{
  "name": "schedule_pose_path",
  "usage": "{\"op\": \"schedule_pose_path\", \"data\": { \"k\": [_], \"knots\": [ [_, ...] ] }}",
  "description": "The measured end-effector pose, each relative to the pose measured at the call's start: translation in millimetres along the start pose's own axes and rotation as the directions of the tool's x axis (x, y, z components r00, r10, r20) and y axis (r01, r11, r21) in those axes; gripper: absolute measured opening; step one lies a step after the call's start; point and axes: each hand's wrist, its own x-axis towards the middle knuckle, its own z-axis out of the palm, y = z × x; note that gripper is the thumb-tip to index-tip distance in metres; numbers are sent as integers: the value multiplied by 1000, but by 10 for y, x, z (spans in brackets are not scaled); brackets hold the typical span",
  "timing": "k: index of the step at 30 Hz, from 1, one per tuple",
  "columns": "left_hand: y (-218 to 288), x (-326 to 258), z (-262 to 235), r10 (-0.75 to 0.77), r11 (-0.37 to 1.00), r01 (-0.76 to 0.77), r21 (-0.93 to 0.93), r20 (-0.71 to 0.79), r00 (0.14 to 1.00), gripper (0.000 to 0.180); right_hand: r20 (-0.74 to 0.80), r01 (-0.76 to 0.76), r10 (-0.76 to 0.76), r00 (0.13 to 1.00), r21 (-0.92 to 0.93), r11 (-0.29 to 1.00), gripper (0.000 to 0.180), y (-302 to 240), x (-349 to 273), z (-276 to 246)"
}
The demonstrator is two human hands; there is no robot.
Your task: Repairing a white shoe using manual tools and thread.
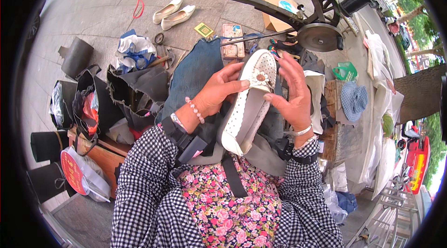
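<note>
A white perforated flat shoe (pixel 233 127) with a flower ornament on its toe lies above my lap, toe pointing away and up. My left hand (pixel 221 87) grips its left side near the toe, thumb on the upper by the opening. On the other side is my right hand (pixel 294 92), its fingers apart and stretched upward. The right thumb tip rests at or very near the shoe's rim; contact is hard to tell. Beneath the shoe, a dark blue cloth (pixel 198 68) covers my knees.
A hand-cranked sewing machine (pixel 307 10) stands ahead on the right. A pair of cream shoes (pixel 174 13) sits on the paving. Dark open bags (pixel 135 89) crowd my left, near a hammer (pixel 163 59). At right are a wooden box (pixel 329 127) and a blue hat (pixel 354 101).
</note>
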Motion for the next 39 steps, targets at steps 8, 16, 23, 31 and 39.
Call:
{"op": "schedule_pose_path", "data": {
  "k": [8, 16, 23, 31, 39],
  "knots": [
    [40, 2, 41, 133, 975, -132, -180, -5, 991, 64, 237, -513, 467, 852, 555, 654, 81, 132, -146, 10],
    [13, 27, 28, 167, 950, -172, -259, -40, 985, 56, 156, -469, 491, 857, 632, 617, 72, 165, -121, 161],
    [-19, 68, 13, 129, 979, -127, -158, -1, 992, 56, 112, -468, 563, 819, 698, 542, 64, 407, -187, 291],
    [-122, 97, 79, 162, 978, -128, 166, -215, 963, 61, 156, -447, 521, 839, 745, 496, 66, 443, -240, 275],
    [-172, 118, 45, 205, 964, -163, 210, -193, 960, 64, 158, -424, 483, 861, 748, 511, 71, 422, -226, 288]
  ]
}}
